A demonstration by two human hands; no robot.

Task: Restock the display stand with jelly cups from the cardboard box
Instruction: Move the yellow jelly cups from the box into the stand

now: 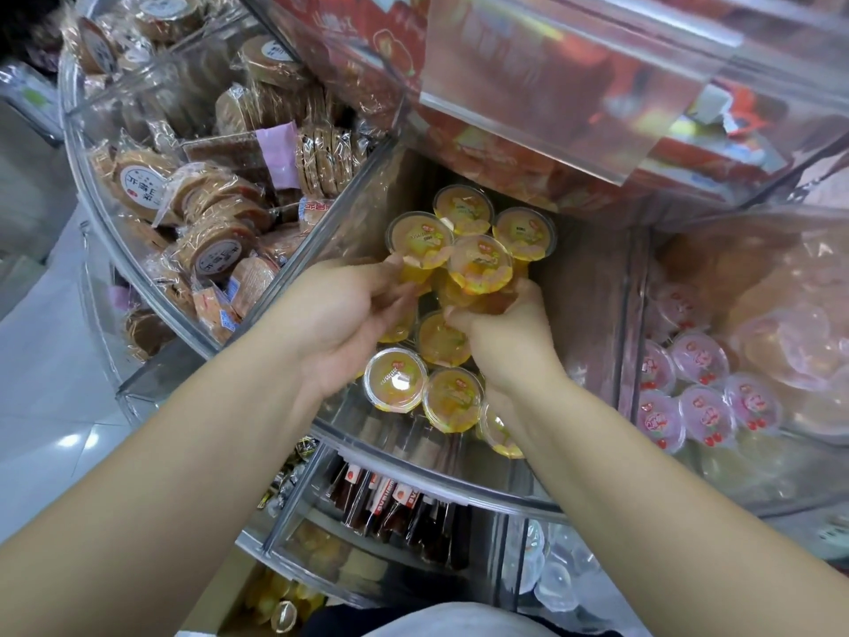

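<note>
Yellow jelly cups (478, 264) bunched between 2 sets of curled fingers, deep in the middle bin of the clear display stand (321, 213).

Left hand (340, 324) fingers (390, 287) wrapped under the near side of the cluster, right hand (505, 342) fingers (464, 317) hooked under the far side; exactly how many cups each grips, cannot tell. Held as 1 bunch, likely to carry several at once and set them lid-up against the back row. More yellow cups loose at the front of the same bin, just under the wrists. Outward: wrapped round cakes (216, 250) in the bin to the left, pink-lidded cups (698, 360) to the right, dark snack sticks (395, 503) on the tier below. Cardboard box (257, 599) low by the body, yellow cups inside, so restocking judged partway done.
</note>
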